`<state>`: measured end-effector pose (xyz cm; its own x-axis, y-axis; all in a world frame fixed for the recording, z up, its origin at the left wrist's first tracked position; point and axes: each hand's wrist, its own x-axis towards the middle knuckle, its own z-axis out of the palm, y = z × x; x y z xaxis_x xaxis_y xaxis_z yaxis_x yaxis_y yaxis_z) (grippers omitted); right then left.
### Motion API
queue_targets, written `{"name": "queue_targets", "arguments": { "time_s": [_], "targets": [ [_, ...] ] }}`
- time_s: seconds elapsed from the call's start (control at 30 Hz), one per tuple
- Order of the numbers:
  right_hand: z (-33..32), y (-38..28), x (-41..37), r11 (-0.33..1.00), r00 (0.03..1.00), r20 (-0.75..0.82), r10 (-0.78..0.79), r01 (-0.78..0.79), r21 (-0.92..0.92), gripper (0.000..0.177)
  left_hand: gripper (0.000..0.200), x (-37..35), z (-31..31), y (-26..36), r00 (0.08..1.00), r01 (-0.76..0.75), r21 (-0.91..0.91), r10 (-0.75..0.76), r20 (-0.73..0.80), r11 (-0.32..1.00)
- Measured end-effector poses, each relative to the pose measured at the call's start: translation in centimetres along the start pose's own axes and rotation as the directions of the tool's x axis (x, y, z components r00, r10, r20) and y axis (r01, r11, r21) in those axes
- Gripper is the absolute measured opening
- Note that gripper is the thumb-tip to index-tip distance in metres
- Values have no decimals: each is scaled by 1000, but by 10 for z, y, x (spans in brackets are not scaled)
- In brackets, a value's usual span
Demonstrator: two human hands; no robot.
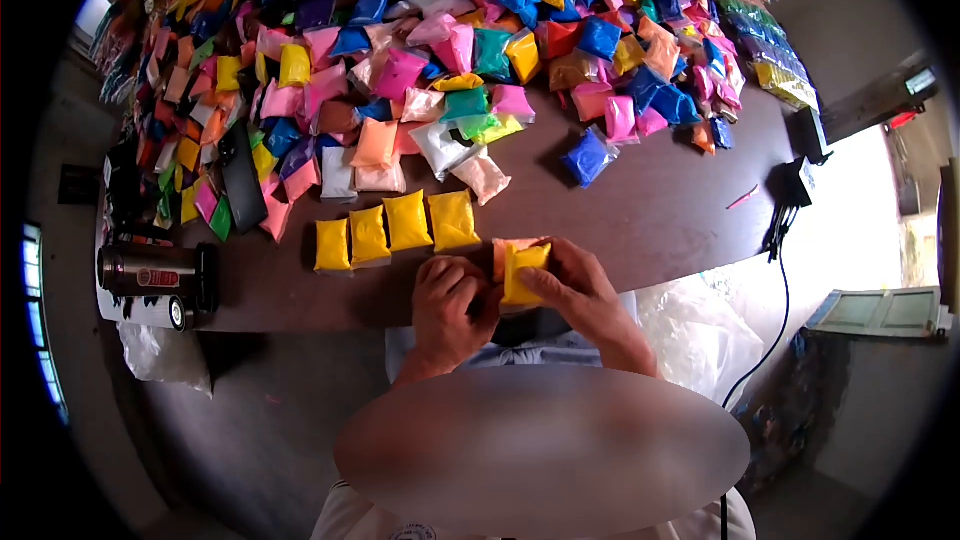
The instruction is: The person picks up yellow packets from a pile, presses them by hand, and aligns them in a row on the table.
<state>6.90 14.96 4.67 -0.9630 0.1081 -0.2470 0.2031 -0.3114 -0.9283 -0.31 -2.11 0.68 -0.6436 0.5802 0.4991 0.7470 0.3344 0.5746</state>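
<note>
At the near edge of the brown table [650, 210], my right hand [575, 285] grips a yellow powder packet [525, 273], with a pale orange packet [503, 248] right behind it. My left hand [452, 305] is curled beside the yellow packet's left edge and touches it. Just beyond my hands lies a row of several yellow packets [392, 227], side by side. Farther back, a big heap of small colour packets [450, 50] in pink, blue, orange, green and white covers the far half of the table.
A dark metal flask [150, 275] lies at the table's left end near a black flat object [243, 178]. A black device with a cable [790, 195] sits at the right edge. Clear plastic bags [700, 330] hang below the table.
</note>
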Motion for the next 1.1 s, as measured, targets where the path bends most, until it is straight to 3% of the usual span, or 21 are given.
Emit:
{"name": "queue_targets", "arguments": {
  "time_s": [0.03, 0.1, 0.17, 0.23, 0.3, 0.33, 0.43, 0.5, 0.57, 0.67, 0.83, 0.9, 1.0, 1.1],
  "targets": [
    [-4, 8, 7, 997, 997, 26, -72, 72, -10, 33, 21, 0, 0, -1, 1000, 3, 30, -4, 24, 1000],
    [-11, 11, 24, 971, 969, -89, -230, 221, -94, 26, 20, -2, 0, 0, 1000, 6, 32, -7, 31, 999],
    [-28, 7, 47, 978, 975, -118, -190, 178, -110, 22, 18, -2, 0, -2, 999, 4, 41, -6, 32, 999],
    [-43, 4, 77, 963, 957, -140, -256, 239, -126, 22, 16, -3, 3, -2, 1000, -12, 9, 12, -13, 1000],
    [-51, -9, 102, 977, 963, -165, -212, 203, -70, 23, 16, -3, 3, 0, 1000, -14, 10, 14, -27, 1000],
    [-54, -15, 114, 959, 952, -171, -254, 225, -171, 25, 16, -2, 3, 0, 999, -19, 11, 20, -42, 1000],
    [-37, -34, 106, 955, 956, -160, -245, 209, -212, 25, 15, -3, 2, -2, 999, -28, 10, 28, -43, 1000],
    [-36, -14, 101, 986, 988, -12, -157, 157, 49, 26, 15, -3, 1, -1, 999, -17, 10, 17, -43, 1000],
    [-31, -1, 93, 993, 994, 104, -28, 16, 116, 26, 15, -2, 1, 0, 999, -8, 9, 9, -42, 1000],
    [-17, -9, 94, 982, 999, -21, 36, -31, 188, 24, 15, -4, 3, 0, 999, -5, 11, 6, -39, 1000],
    [-30, -15, 119, 986, 1000, -16, -27, 29, 162, 24, 16, -3, 2, -1, 999, -23, 25, 24, -30, 999],
    [-30, -10, 121, 994, 991, -112, -76, 84, 66, 22, 17, -4, 3, -1, 999, -18, 20, 19, -38, 1000],
    [-25, -5, 94, 996, 993, -80, -88, 88, -4, 20, 18, -5, 2, -1, 999, -9, 19, 10, -51, 1000],
    [-11, 8, 57, 988, 988, -45, -144, 146, 49, 19, 20, -3, 0, 0, 999, -4, 17, 5, -34, 1000]
  ]
}}
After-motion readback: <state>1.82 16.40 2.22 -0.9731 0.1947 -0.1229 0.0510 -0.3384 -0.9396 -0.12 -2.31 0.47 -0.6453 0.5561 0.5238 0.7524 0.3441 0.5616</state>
